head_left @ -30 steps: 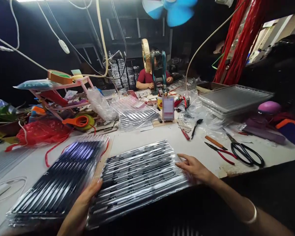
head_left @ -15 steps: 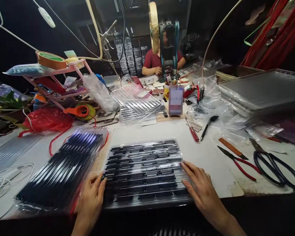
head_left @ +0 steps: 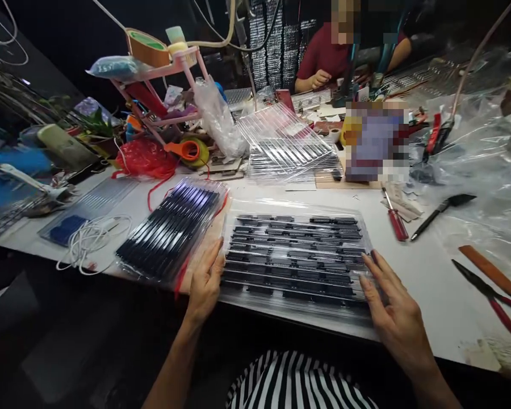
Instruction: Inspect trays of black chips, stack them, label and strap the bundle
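A clear plastic tray with rows of black comb-like parts lies at the table's front edge between my hands. My left hand grips its left edge, thumb and fingers close together. At the right edge, my right hand rests with its fingers apart, the fingertips touching the tray's side and top. Left of my left hand is a clear-wrapped stack of long black strips, lying at a slant.
Behind are clear ribbed sheets and a pink rack. To the right lie a red screwdriver, a black brush and pliers. A coiled white cable is at left. A person sits opposite.
The view has turned left and down, so the table's contents appear shifted right. Both hands stay at the tray's sides, and striped clothing now shows more at the bottom.
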Available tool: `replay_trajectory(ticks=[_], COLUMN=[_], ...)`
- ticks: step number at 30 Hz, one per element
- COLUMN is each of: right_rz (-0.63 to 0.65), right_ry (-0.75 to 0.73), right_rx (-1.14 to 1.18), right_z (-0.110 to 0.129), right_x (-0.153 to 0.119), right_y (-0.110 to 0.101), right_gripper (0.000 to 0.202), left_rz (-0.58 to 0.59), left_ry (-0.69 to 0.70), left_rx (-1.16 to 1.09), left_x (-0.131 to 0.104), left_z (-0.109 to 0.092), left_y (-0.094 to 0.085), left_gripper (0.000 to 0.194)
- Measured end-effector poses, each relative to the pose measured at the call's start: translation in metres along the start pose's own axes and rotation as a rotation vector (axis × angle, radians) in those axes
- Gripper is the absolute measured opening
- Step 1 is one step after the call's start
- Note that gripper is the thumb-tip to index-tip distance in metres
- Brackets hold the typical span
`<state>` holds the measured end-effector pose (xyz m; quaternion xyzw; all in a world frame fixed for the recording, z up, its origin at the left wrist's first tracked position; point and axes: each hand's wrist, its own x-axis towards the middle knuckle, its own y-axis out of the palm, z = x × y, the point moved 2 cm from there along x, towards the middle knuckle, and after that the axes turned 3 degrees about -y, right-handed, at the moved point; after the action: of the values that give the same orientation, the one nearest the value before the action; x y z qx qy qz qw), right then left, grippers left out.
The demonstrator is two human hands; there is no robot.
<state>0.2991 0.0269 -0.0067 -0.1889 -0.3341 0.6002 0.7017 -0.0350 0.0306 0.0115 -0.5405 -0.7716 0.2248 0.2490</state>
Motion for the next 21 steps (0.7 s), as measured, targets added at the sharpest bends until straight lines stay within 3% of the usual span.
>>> replay_trajectory(ticks=[5,9,13,17,21], right_rz=[0.025,0.097,0.041,-0.014,-0.024], right_ry=[0.026,0.029,0.063,0.124,-0.011], right_rx=[0.004,-0.074,-0.132,-0.115,0.140], right_z=[0.000,-0.013,-0.032,-0.037,-0.012], right_x=[0.003,0.007,0.009,0.008,0.005], right_y=[-0.006,-0.014,-0.029,-0.043,-0.050], right_gripper=[0.048,0.052,0.058,0.055,0.045], left_rz=[0.049,0.129,0.206,0.203,-0.012], left_ry=[0.037,0.057,0.118,0.123,-0.014], left_rx=[0.169,0.327,0.321,0.139,-0.428], left_x=[0.004,0.004,0.000,-0.003,-0.004], left_z=[0.000,-0.004,-0.016,-0.027,-0.035], left_y=[0.002,0.016,0.032,0.040,0.020], left_gripper=[0.047,0.048,0.044,0.037,0.044])
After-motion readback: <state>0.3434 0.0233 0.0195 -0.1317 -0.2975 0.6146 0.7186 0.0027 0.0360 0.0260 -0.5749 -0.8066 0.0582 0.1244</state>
